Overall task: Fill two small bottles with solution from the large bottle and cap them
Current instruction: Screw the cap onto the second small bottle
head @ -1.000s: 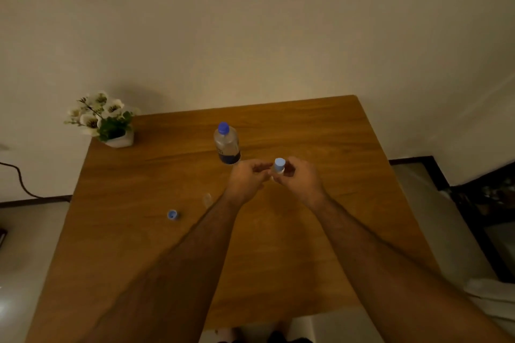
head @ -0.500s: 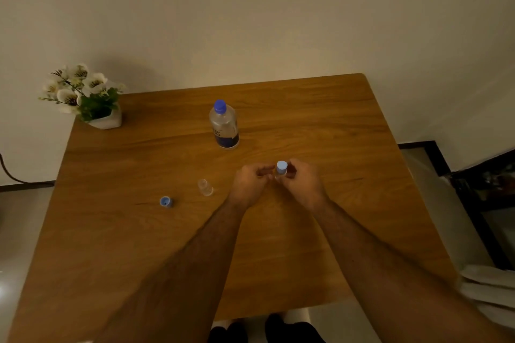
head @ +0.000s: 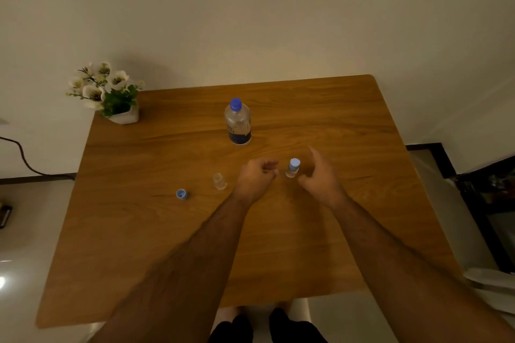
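A square wooden table [head: 320, 231] fills the head-camera view, pushed up against a plain pale wall [head: 250, 8]. A potted plant [head: 111, 95] with white flowers sits at the far left corner. A person's two bare forearms reach in from the near edge.

Toward the far side, near the middle, the large bottle [head: 238, 122] stands upright with its blue cap screwed on and a dark label round its lower half.

The left hand [head: 255, 179] hangs over the middle of the table with its fingers loosely curled inward, gripping nothing that can be seen. The right hand [head: 323, 178] is spread wide, thumb and fingers apart, empty, just right of a small capped bottle [head: 292, 168].

That small bottle stands upright on the wood between the two hands, clear of both, its pale blue cap in place. Whether it holds liquid cannot be told.

A second small bottle [head: 219, 181], clear and uncapped, stands just left of the left hand. Further left lies its loose blue cap [head: 181, 194], resting on the tabletop well apart from either hand.
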A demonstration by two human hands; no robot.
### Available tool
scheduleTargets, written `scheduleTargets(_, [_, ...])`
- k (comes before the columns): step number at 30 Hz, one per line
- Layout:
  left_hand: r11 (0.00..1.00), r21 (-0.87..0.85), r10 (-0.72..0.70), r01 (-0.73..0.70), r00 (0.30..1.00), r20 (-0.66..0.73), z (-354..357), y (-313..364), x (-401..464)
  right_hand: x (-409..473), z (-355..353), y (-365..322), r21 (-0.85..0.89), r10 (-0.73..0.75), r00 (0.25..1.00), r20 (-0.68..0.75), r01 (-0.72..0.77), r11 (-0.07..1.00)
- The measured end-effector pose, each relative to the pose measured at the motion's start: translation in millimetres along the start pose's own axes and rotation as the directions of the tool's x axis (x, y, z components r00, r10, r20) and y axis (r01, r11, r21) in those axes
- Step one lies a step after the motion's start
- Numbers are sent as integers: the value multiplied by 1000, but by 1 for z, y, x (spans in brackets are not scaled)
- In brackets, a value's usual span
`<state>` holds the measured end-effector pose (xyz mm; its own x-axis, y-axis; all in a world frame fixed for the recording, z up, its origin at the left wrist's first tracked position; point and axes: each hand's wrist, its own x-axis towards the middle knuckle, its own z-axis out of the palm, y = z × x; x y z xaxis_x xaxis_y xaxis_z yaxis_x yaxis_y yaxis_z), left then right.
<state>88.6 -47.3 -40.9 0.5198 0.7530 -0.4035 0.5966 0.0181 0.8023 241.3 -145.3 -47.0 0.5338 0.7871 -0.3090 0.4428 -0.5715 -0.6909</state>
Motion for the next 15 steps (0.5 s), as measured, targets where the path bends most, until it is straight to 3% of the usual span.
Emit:
scheduleTargets(3, [999,-10,46,-46,998,-32,-18,12,-8,-9,-18,-26,-38,-71,990,-124,67,997])
scheduleTargets(5, [996,2,93,-93,993,-78,-33,18,-14,-12,-26,-51,-127,-204,944,-260,176,976])
scheduleTargets(7, [992,15,125,-124,979,-161,-54,22,-20,-14,-25,-81,-163,-319,901,-295,282,946])
scheduleTargets(12, [996,49,84,-72,945,-317,-106,-4,-30,-12,17,-130,-70,-398,915,-62,393,917])
scheduleTargets(15, [995,100,29,5,941,-336,-135,-38,-35,-7,50,-130,-5,-352,931,101,354,935])
